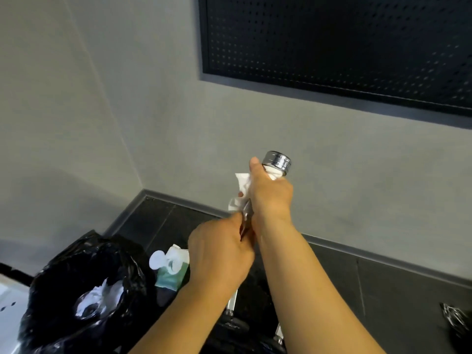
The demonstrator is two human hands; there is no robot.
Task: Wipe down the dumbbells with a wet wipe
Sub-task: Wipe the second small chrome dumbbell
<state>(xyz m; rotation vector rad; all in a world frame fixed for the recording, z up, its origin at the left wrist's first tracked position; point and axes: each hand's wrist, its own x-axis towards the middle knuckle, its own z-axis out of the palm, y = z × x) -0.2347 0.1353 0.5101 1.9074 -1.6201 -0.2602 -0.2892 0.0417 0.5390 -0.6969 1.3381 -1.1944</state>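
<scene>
Dumbbell bar (pixel 277 160) tilted up-right, both hands' grip, wipe (pixel 242 185) round it

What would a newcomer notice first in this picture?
At centre, the right hand holds a crumpled white wet wipe round a raised shiny chrome dumbbell bar, while the left hand grips its lower end. Lower left, a black bin bag holds used white wipes, with a green-and-white wipe pack beside it.
</scene>
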